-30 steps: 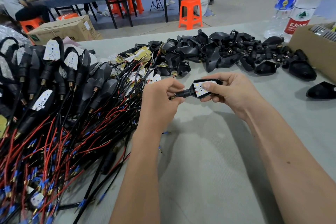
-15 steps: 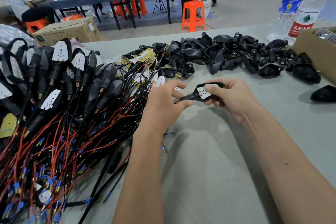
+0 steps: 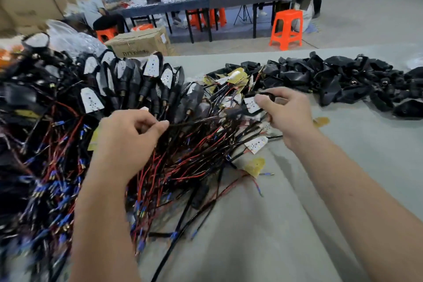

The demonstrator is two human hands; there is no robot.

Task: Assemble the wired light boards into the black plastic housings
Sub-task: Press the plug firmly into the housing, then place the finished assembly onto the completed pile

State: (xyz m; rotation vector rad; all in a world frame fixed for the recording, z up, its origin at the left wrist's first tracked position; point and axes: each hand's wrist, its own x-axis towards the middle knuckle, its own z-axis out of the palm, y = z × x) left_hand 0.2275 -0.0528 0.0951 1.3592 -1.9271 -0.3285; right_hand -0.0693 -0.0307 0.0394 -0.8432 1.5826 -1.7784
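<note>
Grey worktop (image 3: 297, 224): finished wired units piled left (image 3: 57, 121), empty black housings heaped far right (image 3: 332, 80). Right hand (image 3: 289, 110) grips a housing with light board (image 3: 251, 105) above the pile's edge. Left hand (image 3: 128, 144) pinches its black lead (image 3: 194, 121), stretched between both hands.

Even, soft indoor light; motion blur; bowed wide-angle edges

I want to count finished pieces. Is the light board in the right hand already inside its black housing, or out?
Inside. The white light board sits framed by the black housing that the right hand holds. Whether it is fully seated, I cannot tell.
</note>
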